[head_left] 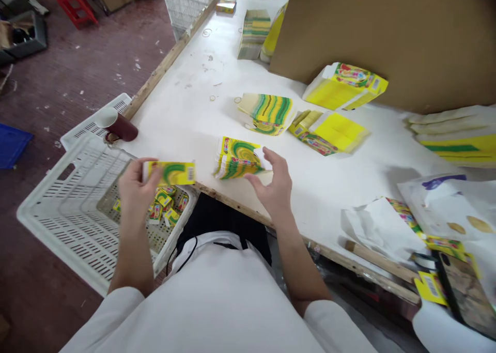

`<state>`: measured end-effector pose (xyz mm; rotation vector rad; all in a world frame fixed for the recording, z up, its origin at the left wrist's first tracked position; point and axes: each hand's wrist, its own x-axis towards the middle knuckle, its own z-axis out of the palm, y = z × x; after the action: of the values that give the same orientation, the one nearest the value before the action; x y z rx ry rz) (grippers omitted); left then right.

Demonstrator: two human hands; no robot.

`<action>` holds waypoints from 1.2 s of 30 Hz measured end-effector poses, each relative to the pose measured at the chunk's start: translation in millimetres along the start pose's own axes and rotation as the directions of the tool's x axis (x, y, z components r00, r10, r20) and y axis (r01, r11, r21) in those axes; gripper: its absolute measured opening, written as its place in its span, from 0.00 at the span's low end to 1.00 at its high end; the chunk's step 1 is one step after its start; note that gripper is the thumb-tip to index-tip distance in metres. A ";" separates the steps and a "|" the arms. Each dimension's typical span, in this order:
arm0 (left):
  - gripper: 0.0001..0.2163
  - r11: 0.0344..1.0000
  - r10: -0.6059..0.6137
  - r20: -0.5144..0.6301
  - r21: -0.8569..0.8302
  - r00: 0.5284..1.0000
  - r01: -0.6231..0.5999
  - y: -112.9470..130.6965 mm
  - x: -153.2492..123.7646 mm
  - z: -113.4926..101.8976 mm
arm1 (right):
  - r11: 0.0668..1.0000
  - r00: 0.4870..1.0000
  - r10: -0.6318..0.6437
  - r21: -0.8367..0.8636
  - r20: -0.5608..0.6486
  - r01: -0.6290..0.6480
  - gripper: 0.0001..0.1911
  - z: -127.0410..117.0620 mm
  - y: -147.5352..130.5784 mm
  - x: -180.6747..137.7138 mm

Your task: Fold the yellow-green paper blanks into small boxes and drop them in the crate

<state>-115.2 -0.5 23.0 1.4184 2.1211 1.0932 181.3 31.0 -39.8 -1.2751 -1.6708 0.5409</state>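
My left hand [135,187] grips a small yellow and green folded carton [172,172], held over the corner of a white plastic crate [58,208]. Several finished small cartons [165,205] lie in the bottom of that crate. My right hand [273,185] hovers with its fingers spread at the right side of a stack of flat yellow-green carton blanks [236,159] near the table's front edge; it holds nothing that I can see.
More stacks of flat blanks [269,112] [329,131] [344,84] lie across the white table [186,100]. A big brown cardboard sheet [387,32] stands at the back right. A dark red cup [118,125] sits at the table's left edge. Plastic bags [445,203] and a phone [465,291] are at the right.
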 end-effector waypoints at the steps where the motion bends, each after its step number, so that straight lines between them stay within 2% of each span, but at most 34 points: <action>1: 0.11 0.983 0.019 -0.039 0.185 0.999 -0.011 -11.9 6.9 -14.1 | 0.996 1.000 0.021 -0.082 -0.005 -0.021 0.30 -0.9 6.7 2.2; 3: 0.18 0.913 0.091 -0.117 0.405 0.989 -0.036 -31.1 16.1 -34.4 | 0.983 0.997 0.062 -0.178 0.040 -0.054 0.24 -0.2 17.6 6.1; 4: 0.21 0.902 0.109 -0.128 0.430 0.986 -0.044 -37.0 17.7 -39.0 | 0.980 0.995 0.075 -0.191 0.067 -0.061 0.22 1.0 21.0 7.8; 6: 0.24 0.940 0.094 -0.117 0.338 0.989 -0.050 -40.1 14.9 -35.3 | 0.979 0.994 0.080 -0.193 0.077 -0.064 0.21 3.0 22.7 10.7; 9: 0.22 0.997 0.075 0.011 0.034 0.997 -0.076 -27.9 1.1 -1.7 | 0.979 0.996 0.071 -0.197 0.047 -0.060 0.23 2.3 13.1 13.1; 12: 0.29 0.945 0.203 0.199 -0.295 0.959 -0.139 -4.9 -17.1 47.6 | 0.994 0.998 0.049 -0.104 0.046 -0.044 0.24 -0.5 -7.4 10.6; 14: 0.36 0.857 0.301 0.278 -0.498 0.912 -0.131 13.9 -29.6 77.3 | 0.999 0.995 0.022 0.044 0.097 -0.026 0.23 0.2 -23.9 5.4; 16: 0.33 0.785 0.313 0.314 -0.617 0.896 -0.058 34.2 -39.6 98.4 | 0.970 0.982 -0.018 0.243 0.186 -0.029 0.22 4.4 -39.7 -1.7; 19: 0.27 0.702 0.228 0.260 -0.712 0.938 0.027 59.8 -43.7 112.6 | 0.827 0.953 -0.054 0.549 0.297 -0.124 0.26 15.4 -57.3 -12.6; 21: 0.27 0.694 0.147 0.184 -0.720 0.972 0.031 68.2 -39.6 114.6 | 0.744 0.943 -0.021 0.636 0.332 -0.207 0.30 23.4 -63.0 -16.9; 23: 0.28 0.728 0.091 0.150 -0.685 0.984 0.038 68.2 -34.3 114.8 | 0.745 0.940 0.037 0.618 0.338 -0.251 0.31 30.0 -63.1 -17.5; 26: 0.34 0.754 0.091 0.181 -0.655 0.979 0.051 56.8 -31.7 115.5 | 0.784 0.957 0.115 0.567 0.266 -0.252 0.23 34.3 -54.8 -13.3; 28: 0.33 0.753 0.100 0.196 -0.656 0.975 0.055 46.4 -33.6 116.4 | 0.787 0.970 0.137 0.573 0.200 -0.229 0.17 32.4 -47.2 -10.0; 31: 0.22 0.733 0.065 0.121 -0.679 0.990 0.035 33.5 -34.7 113.6 | 0.820 0.988 0.094 0.552 0.126 -0.148 0.09 22.6 -39.1 -6.5; 33: 0.18 0.722 0.080 0.128 -0.691 0.989 0.031 28.9 -30.2 104.2 | 0.871 0.997 0.014 0.488 0.075 -0.049 0.06 12.7 -35.9 -4.6; 35: 0.21 0.720 0.171 0.203 -0.694 0.964 0.019 28.3 -22.1 86.9 | 0.929 0.996 -0.091 0.361 0.004 0.083 0.06 1.9 -33.3 -2.7; 36: 0.26 0.720 0.238 0.236 -0.694 0.942 -0.007 29.5 -17.7 76.3 | 0.953 0.989 -0.148 0.262 -0.030 0.150 0.08 -3.0 -32.3 -2.0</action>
<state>-39.0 19.9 -4.9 1.2482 1.1959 1.4001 167.6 16.9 -13.8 -0.9493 -1.6106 0.6405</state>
